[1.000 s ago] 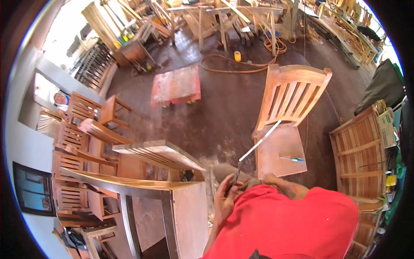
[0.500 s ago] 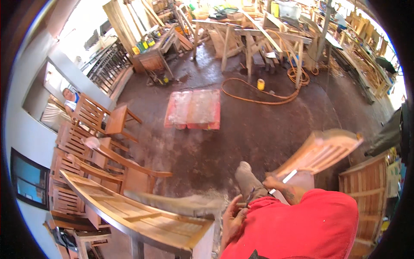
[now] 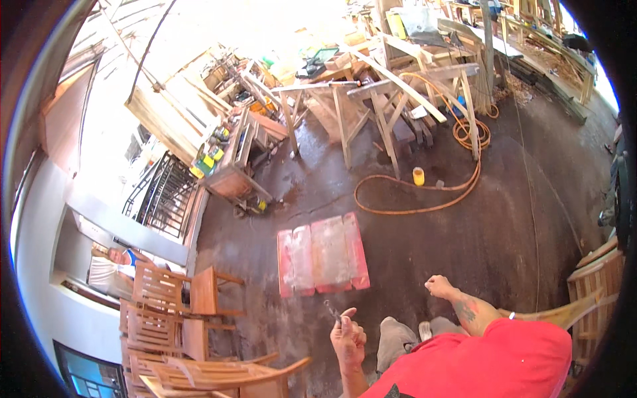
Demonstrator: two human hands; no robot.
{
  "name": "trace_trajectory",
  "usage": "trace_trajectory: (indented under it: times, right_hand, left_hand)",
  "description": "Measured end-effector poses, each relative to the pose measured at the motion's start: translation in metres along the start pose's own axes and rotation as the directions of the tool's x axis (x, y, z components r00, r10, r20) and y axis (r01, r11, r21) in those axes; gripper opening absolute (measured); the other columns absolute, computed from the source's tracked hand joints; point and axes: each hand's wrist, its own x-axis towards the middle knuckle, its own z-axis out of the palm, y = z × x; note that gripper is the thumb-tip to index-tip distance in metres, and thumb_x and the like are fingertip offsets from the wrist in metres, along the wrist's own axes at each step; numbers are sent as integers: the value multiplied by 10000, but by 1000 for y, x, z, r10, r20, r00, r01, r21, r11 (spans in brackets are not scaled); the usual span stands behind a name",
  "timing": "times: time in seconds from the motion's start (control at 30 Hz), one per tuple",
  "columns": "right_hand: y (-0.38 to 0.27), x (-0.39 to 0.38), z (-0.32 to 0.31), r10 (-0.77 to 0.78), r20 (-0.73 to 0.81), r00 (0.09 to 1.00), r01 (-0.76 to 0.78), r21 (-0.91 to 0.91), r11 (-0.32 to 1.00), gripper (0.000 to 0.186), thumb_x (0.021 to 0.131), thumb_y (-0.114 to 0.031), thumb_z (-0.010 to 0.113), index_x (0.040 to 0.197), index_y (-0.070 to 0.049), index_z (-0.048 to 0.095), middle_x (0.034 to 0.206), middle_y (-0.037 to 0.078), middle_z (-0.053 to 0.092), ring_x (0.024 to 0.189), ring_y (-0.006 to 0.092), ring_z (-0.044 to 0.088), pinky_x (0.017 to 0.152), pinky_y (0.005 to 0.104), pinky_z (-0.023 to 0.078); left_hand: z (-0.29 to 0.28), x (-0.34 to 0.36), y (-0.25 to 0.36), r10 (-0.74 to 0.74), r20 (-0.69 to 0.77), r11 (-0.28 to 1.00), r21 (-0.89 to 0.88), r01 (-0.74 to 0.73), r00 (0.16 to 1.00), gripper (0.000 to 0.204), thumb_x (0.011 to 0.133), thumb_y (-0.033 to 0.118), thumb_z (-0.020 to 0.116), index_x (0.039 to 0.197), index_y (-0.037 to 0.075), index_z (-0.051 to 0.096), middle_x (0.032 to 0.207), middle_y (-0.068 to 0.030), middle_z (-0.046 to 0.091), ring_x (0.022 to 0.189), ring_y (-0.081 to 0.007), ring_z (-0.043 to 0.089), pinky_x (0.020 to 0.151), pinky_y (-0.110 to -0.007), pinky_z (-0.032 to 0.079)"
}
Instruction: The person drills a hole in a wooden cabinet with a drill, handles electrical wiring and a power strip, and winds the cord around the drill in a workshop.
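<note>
My left hand is raised at lower centre, its fingers closed around a slim dark metal tool with a ring-like tip. That tip points up and away from me, toward a low red-edged platform on the floor. To the right, my right hand hangs over the floor with its fingers curled into a loose fist; nothing shows in it. Beside my right elbow, part of a curved wooden chair piece reaches out, mostly hidden by my red sleeve.
Wooden chairs stand in a row at left, by a wall opening where a person appears. An orange hose loops across the floor around a yellow can. Cluttered workbenches stand beyond. Slatted woodwork stands at far right.
My left hand has come up from my leg, and the dark tool now shows in it. My right hand has left the slatted chair back's side. The view has shifted, with the chairs lower in it.
</note>
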Motion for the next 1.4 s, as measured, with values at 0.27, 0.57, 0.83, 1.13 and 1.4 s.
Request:
trace_trajectory:
  times: [0.27, 0.57, 0.83, 1.13, 1.4]
  right_hand:
    - [53, 111, -71, 447, 30, 894, -379, -481, 791, 316, 875, -259, 561, 878, 3, 737, 856, 190, 733, 772, 308, 734, 679, 415, 574]
    - [15, 219, -103, 612, -78, 787, -593, -368, 716, 292, 841, -200, 667, 922, 76, 717, 951, 272, 719, 897, 393, 722, 787, 442, 563]
    - [-132, 509, -154, 554, -41, 832, -522, -399, 754, 346, 856, -251, 637, 929, 79, 711, 986, 276, 711, 927, 416, 707, 804, 461, 552]
    - [-262, 831, -233, 316, -288, 904, -345, -55, 937, 334, 820, -252, 578, 903, 33, 730, 924, 296, 683, 960, 426, 681, 872, 482, 522]
    - [-482, 1011, -129, 97, 264, 960, 21, -411, 911, 351, 845, -309, 649, 1053, -43, 748, 1046, 225, 711, 1027, 376, 683, 937, 441, 525]
  left_hand:
    - [38, 226, 3, -225, -27, 972, 68, 227, 974, 348, 1032, 325, 558, 1179, 14, 613, 558, 80, 330, 445, -38, 293, 406, -239, 234]
    - [65, 605, 36, 0, 127, 764, 641, -82, 992, 264, 998, 314, 632, 983, 57, 692, 657, 105, 454, 550, -20, 356, 471, -247, 268]
    - [-147, 839, -95, -164, -448, 188, 860, 474, 879, 678, 820, 609, 690, 961, -54, 721, 932, -199, 724, 879, -301, 673, 770, -454, 500]
    - [-111, 924, -41, -259, -678, 100, 690, 717, 688, 613, 854, 546, 683, 917, -63, 698, 857, -169, 695, 815, -281, 651, 727, -451, 495]
    - [-143, 1076, 18, -227, -773, 206, 557, 805, 593, 562, 885, 490, 676, 877, -72, 678, 791, -142, 670, 757, -263, 631, 688, -449, 491]
